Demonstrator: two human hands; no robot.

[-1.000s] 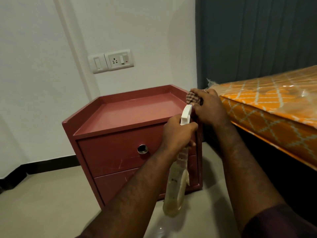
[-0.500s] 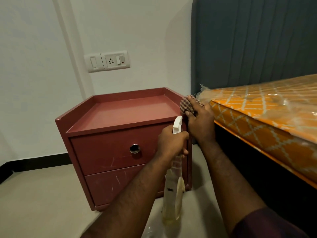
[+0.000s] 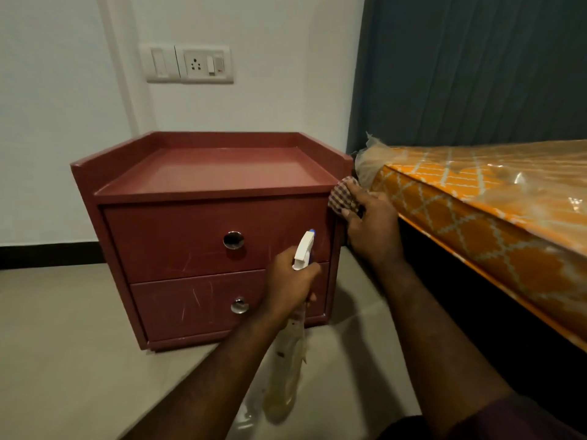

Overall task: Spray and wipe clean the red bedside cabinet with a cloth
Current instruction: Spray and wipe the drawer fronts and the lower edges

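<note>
Red two-drawer wooden bedside cabinet (image 3: pixel 197 236) stands on the beige floor (image 3: pixel 63 344), with open room to its left and front. The left hand (image 3: pixel 290 281) grips the neck of a clear plastic spray bottle with a white trigger (image 3: pixel 286 373), held in front of the drawers. The right hand (image 3: pixel 371 230) presses a bunched brown-and-white checked cloth (image 3: pixel 343 198) on the cabinet's right front edge, lower than the top rim it was on a second ago, so wiping has likely moved to the right side, where the gap to the plastic-wrapped orange mattress (image 3: pixel 476 217) is tight.
</note>
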